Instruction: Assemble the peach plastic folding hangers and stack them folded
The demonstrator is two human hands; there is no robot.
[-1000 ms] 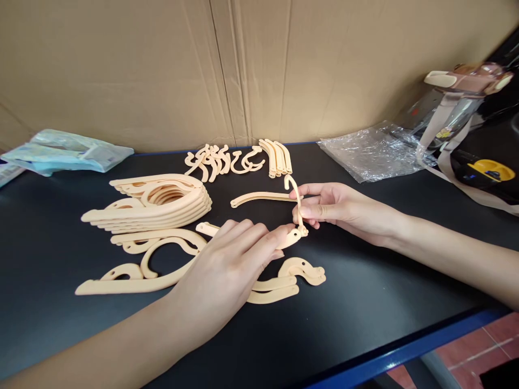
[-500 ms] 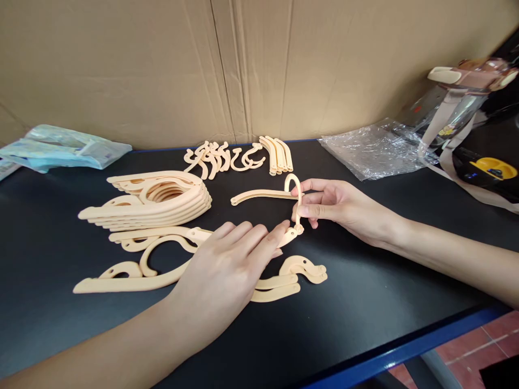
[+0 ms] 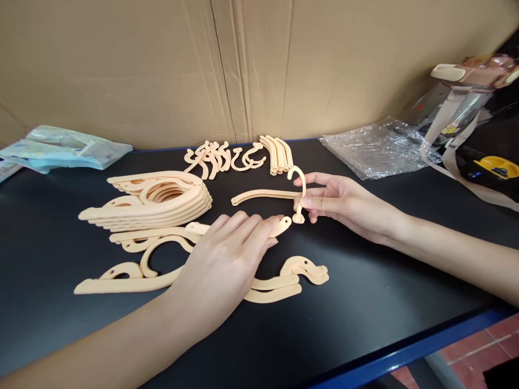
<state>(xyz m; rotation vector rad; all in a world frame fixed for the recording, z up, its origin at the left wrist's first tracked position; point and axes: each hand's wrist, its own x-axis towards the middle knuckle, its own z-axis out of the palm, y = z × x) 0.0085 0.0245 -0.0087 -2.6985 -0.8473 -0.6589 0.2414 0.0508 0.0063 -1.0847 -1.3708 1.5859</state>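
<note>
My left hand (image 3: 227, 259), palm down, grips a beige hanger arm (image 3: 281, 227) whose holed end sticks out past the fingertips. A hanger hook (image 3: 303, 181) stands upright in my right hand (image 3: 344, 202), pinched between thumb and fingers, its knobbed foot just right of that end and apart from it. Behind the hook, a curved beige strip (image 3: 263, 195) reaches left from the right fingers; whether they hold it, I cannot tell. Other hanger arms (image 3: 121, 285) lie left of my left hand, partly hidden under it. Below its fingers rest more curved pieces (image 3: 302, 265).
A stack of folded hanger parts (image 3: 178, 208) sits on the left of the black table (image 3: 365, 302). At the back lie loose hooks (image 3: 214, 156) and short curved strips (image 3: 275, 154). Plastic bags (image 3: 368, 148) and a strapped bottle (image 3: 458, 102) stand farther out, before cardboard (image 3: 154, 70).
The hook's foot touched the hanger arm's end before; now it is slightly up and apart from it. My left hand has shifted a little left with the arm, its holed end now showing.
</note>
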